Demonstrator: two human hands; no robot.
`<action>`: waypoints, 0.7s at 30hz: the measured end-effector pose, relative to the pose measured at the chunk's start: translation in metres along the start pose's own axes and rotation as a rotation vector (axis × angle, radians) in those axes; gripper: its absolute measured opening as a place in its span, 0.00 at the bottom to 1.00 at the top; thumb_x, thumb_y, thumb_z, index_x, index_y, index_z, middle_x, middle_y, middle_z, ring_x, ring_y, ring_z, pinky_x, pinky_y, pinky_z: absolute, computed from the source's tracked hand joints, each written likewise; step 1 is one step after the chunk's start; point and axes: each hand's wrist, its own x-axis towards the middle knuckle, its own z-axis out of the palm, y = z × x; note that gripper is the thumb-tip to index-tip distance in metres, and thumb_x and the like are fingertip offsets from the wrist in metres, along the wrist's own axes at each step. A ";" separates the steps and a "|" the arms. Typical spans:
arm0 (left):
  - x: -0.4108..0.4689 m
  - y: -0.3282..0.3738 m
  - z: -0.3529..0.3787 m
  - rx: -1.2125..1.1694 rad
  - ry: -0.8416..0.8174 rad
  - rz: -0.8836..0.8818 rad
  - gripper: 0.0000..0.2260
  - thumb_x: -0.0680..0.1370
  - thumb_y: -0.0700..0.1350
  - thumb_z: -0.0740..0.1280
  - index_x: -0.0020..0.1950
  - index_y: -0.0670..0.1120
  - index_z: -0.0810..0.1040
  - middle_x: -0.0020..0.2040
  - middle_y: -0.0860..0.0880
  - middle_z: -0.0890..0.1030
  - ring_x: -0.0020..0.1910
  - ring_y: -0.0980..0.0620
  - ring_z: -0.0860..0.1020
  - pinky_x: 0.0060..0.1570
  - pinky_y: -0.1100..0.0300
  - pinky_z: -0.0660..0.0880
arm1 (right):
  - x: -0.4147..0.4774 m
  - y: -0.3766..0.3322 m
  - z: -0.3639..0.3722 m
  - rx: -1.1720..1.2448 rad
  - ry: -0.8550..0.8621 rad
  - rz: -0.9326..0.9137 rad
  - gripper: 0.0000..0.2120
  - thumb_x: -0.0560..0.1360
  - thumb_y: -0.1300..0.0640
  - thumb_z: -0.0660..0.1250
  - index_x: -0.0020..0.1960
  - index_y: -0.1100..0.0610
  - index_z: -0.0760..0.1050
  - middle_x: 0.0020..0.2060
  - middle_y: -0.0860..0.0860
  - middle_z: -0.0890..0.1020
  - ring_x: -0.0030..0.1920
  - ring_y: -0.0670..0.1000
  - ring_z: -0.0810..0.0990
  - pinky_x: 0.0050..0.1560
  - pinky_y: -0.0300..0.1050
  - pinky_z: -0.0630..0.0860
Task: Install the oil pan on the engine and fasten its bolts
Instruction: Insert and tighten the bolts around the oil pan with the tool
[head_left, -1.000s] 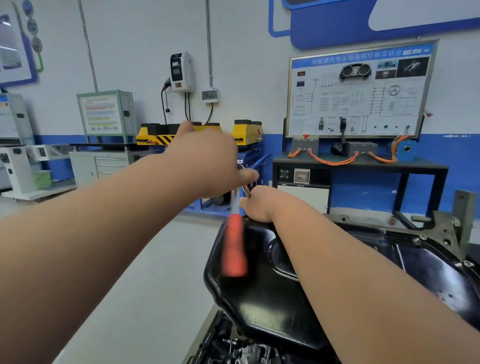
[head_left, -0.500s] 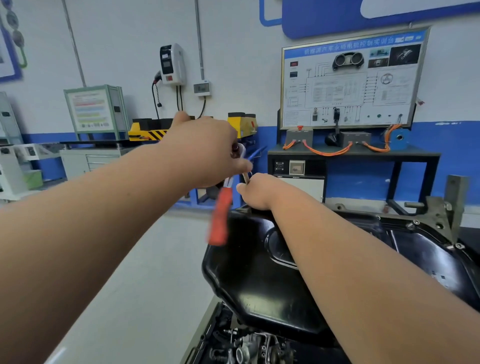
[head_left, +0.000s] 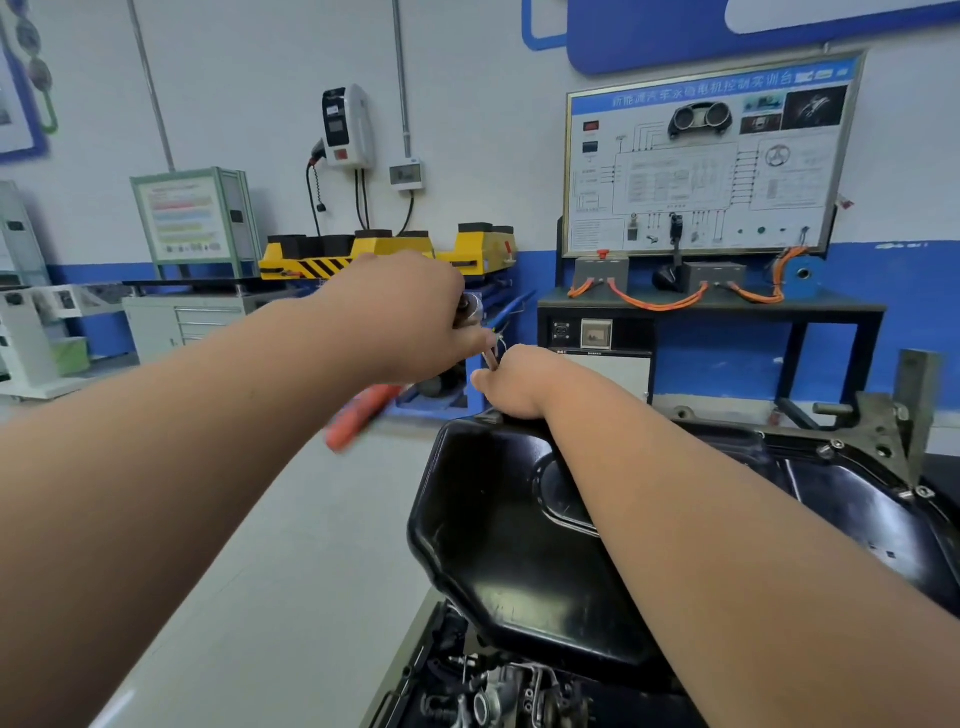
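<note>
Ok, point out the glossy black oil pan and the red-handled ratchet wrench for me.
glossy black oil pan (head_left: 498, 561): head view, on its bare near wall.
red-handled ratchet wrench (head_left: 363, 413): head view, on its blurred red handle.

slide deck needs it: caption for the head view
Left hand grips a red-handled ratchet, right hand holds its shaft, at the far edge of the oil pan

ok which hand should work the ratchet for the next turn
Left. The left hand grips the ratchet at its head, with the red handle free below. The right hand holds the extension shaft at the far rim of the oil pan, probably steadying it.
</note>
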 end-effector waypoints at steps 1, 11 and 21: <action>-0.001 0.004 -0.002 -0.055 -0.010 -0.040 0.24 0.76 0.65 0.59 0.38 0.44 0.74 0.30 0.48 0.73 0.29 0.52 0.70 0.31 0.60 0.63 | 0.000 -0.002 0.000 -0.022 -0.007 -0.004 0.16 0.79 0.48 0.55 0.43 0.59 0.70 0.37 0.53 0.75 0.35 0.51 0.73 0.34 0.44 0.67; 0.003 0.012 -0.015 0.010 -0.069 0.118 0.15 0.78 0.45 0.63 0.65 0.54 0.73 0.55 0.51 0.78 0.55 0.47 0.74 0.50 0.54 0.71 | -0.001 0.006 -0.002 0.012 0.005 -0.009 0.20 0.74 0.40 0.63 0.35 0.55 0.70 0.35 0.52 0.75 0.34 0.51 0.74 0.31 0.45 0.65; 0.001 0.017 -0.011 -0.136 -0.006 -0.092 0.26 0.76 0.62 0.60 0.28 0.44 0.66 0.25 0.48 0.66 0.25 0.50 0.65 0.28 0.61 0.61 | -0.003 -0.002 0.000 -0.015 -0.034 -0.026 0.16 0.81 0.50 0.52 0.51 0.58 0.74 0.39 0.53 0.74 0.42 0.55 0.74 0.44 0.46 0.70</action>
